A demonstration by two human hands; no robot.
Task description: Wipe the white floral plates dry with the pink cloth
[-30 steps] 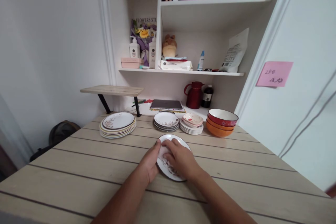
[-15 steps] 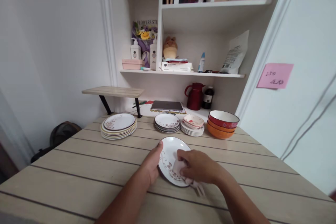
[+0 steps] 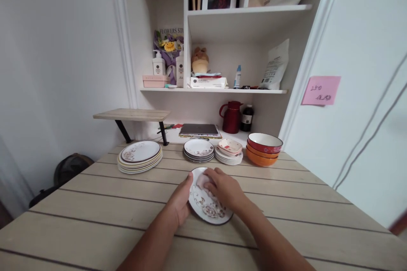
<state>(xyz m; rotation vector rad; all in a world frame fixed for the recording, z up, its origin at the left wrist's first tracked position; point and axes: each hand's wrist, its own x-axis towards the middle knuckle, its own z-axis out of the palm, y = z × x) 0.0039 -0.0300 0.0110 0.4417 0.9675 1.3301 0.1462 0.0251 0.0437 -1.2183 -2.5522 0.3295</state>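
Observation:
A white plate (image 3: 208, 207) with a dark rim and brown floral print is tilted toward me above the table. My left hand (image 3: 182, 199) grips its left edge, thumb on the rim and the other fingers hidden underneath. My right hand (image 3: 222, 187) is closed on a pale pink cloth (image 3: 202, 180) and presses it against the upper part of the plate's face. Most of the cloth is hidden under the fingers. Just beyond stands a stack of similar small plates (image 3: 199, 149).
Larger plates (image 3: 140, 157) are stacked at the left. White saucers with small dishes (image 3: 229, 149) and stacked red and orange bowls (image 3: 263, 150) stand at the back right. Behind them are a laptop (image 3: 199, 129), a red thermos jug (image 3: 232, 117) and a dark bottle (image 3: 247, 117).
My right hand has slid the cloth from the plate's lower right up to its top, uncovering the floral print. My left hand keeps its hold. The view has shifted slightly.

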